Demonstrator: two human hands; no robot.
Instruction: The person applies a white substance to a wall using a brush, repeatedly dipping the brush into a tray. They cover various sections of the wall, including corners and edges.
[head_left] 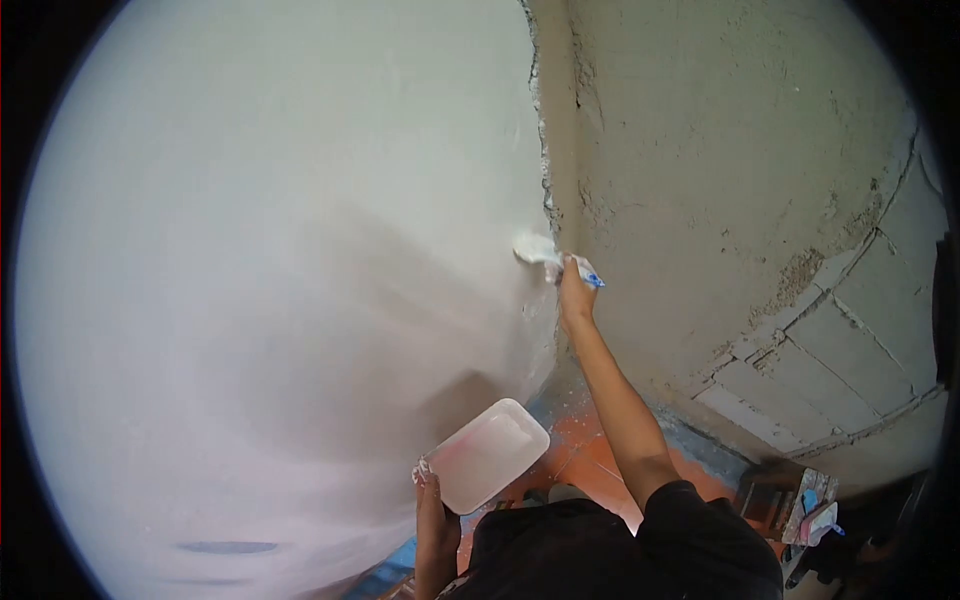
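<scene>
Broad, smooth white plaster wall (250, 220): filling my left side and ending at a ragged vertical edge (546, 160).
Rough grey plaster wall (700, 170): standing to the right of that edge.
Shallow white rectangular tray with rounded corners (495, 455): sitting in my left hand (430, 500), which is gripping its lower-left short end; the fingers beneath are hiding from view. Its long axis is slanting up and rightward.
White-headed brush with a blue-ended handle (535, 250): lying in my right hand (575, 285), which is closing around the handle. Its long axis is slanting from the head at upper left to the blue end at lower right. The head is facing the white wall just beside the ragged edge; whether it is touching, I cannot tell. The tray is lying below and leftward, well apart.
</scene>
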